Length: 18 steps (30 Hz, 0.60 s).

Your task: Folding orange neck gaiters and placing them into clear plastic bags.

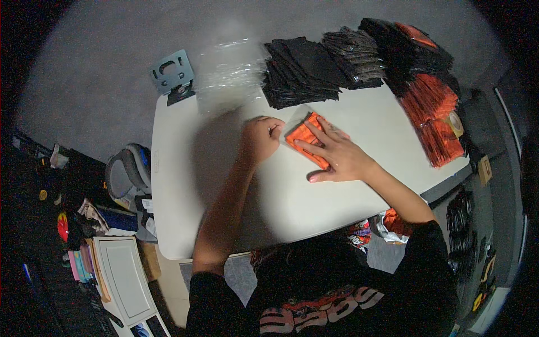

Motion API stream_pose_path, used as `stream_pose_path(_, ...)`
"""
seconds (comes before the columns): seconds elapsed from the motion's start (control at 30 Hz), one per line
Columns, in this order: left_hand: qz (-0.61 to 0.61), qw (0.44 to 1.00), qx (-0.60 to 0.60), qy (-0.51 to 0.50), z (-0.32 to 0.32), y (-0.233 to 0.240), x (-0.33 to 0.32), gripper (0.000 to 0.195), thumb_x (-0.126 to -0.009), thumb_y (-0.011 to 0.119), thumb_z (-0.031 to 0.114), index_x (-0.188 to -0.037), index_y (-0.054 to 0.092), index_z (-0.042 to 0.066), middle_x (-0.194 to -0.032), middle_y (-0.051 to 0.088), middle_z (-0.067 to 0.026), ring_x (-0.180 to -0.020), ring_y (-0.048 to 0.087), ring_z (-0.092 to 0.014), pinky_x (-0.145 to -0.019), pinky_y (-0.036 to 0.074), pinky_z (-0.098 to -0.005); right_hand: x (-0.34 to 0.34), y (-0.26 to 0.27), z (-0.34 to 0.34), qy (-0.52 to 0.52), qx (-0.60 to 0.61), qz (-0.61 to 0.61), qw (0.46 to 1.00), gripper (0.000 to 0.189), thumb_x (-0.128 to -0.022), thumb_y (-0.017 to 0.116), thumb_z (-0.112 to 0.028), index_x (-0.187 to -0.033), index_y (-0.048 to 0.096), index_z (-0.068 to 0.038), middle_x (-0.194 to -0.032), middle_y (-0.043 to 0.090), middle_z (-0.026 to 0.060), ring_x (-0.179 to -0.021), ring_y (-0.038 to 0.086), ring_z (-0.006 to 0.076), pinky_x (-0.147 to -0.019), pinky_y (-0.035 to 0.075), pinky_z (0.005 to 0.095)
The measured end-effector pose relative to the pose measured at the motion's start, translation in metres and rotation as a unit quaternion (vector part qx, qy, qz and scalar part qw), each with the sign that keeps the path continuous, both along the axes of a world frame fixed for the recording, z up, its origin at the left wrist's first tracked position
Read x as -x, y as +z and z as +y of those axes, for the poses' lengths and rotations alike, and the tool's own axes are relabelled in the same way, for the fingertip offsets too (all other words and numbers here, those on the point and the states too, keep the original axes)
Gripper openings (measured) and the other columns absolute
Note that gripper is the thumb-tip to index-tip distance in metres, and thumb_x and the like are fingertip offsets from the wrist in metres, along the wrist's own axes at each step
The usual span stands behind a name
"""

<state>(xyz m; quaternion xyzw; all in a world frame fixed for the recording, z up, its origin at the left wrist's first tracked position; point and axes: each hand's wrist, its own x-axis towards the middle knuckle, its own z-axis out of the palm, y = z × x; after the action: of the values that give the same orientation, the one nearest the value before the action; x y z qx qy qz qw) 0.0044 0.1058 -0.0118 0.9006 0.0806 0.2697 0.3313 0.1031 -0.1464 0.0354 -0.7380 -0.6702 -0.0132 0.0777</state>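
On the white tabletop (286, 198) lies an orange folded cloth item (304, 134) in a clear plastic sleeve, tilted to the table's edges. My right hand (343, 158) rests flat on it, fingers spread across its top and thumb pointing left onto the table. Part of the packet is hidden under that hand. Just left of the sleeve's edge is my left hand (262, 137), its fingers curled in and the thumb against the index finger. I see nothing clearly between those fingers. A shadow falls over the table around my left forearm.
Along the far edge lie clear plastic sleeves (229, 69), black folded items (301, 71) and bagged dark packets (356, 57). Orange bagged packets (429, 101) and a tape roll (455, 123) line the right side. A metal bracket (172, 71) stands far left; a grey chair (126, 172) is beside the table.
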Motion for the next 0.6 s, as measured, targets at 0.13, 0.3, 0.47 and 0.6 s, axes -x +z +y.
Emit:
stream_pose_path(0.13, -0.029, 0.998, -0.049, -0.001, 0.0, -0.002, -0.001, 0.012, -0.089, 0.069, 0.008, -0.097, 0.078, 0.005, -0.093, 0.074, -0.0182, -0.086, 0.072, -0.036, -0.081, 0.057, -0.044, -0.002, 0.0, 0.004, 0.019, -0.013, -0.03, 0.999, 0.091, -0.084, 0.059, -0.08, -0.158, 0.044, -0.03, -0.165, 0.028, 0.0288, -0.147, 0.027, 0.0604, -0.122, 0.025, 0.0634)
stream_pose_path(0.3, -0.012, 0.999, -0.046, 0.013, -0.006, 0.002, 0.001, 0.013, -0.09, 0.068, 0.01, -0.098, 0.078, 0.005, -0.096, 0.073, -0.0184, -0.089, 0.071, -0.038, -0.083, 0.056, -0.0462, -0.005, 0.001, 0.006, 0.031, -0.003, -0.029, 0.999, 0.09, -0.085, 0.059, -0.079, -0.158, 0.045, -0.028, -0.161, 0.034, 0.0285, -0.145, 0.03, 0.0592, -0.12, 0.027, 0.0638)
stream_pose_path(0.47, -0.008, 0.999, -0.045, 0.022, -0.008, 0.004, 0.003, 0.014, -0.091, 0.066, 0.011, -0.098, 0.078, 0.006, -0.095, 0.073, -0.0189, -0.092, 0.07, -0.039, -0.086, 0.055, -0.0472, -0.006, 0.002, 0.007, 0.039, 0.013, -0.009, 0.999, 0.09, -0.085, 0.059, -0.079, -0.157, 0.046, -0.028, -0.159, 0.035, 0.0281, -0.146, 0.029, 0.0579, -0.12, 0.027, 0.0636)
stream_pose_path(0.6, -0.012, 0.999, -0.035, 0.01, -0.011, 0.007, 0.003, 0.014, -0.092, 0.065, 0.01, -0.099, 0.077, 0.005, -0.097, 0.072, -0.0197, -0.092, 0.069, -0.04, -0.086, 0.054, -0.0483, -0.008, -0.002, 0.006, 0.038, 0.006, -0.02, 0.999, 0.089, -0.085, 0.059, -0.079, -0.157, 0.045, -0.028, -0.159, 0.035, 0.0275, -0.147, 0.029, 0.0565, -0.122, 0.024, 0.0632)
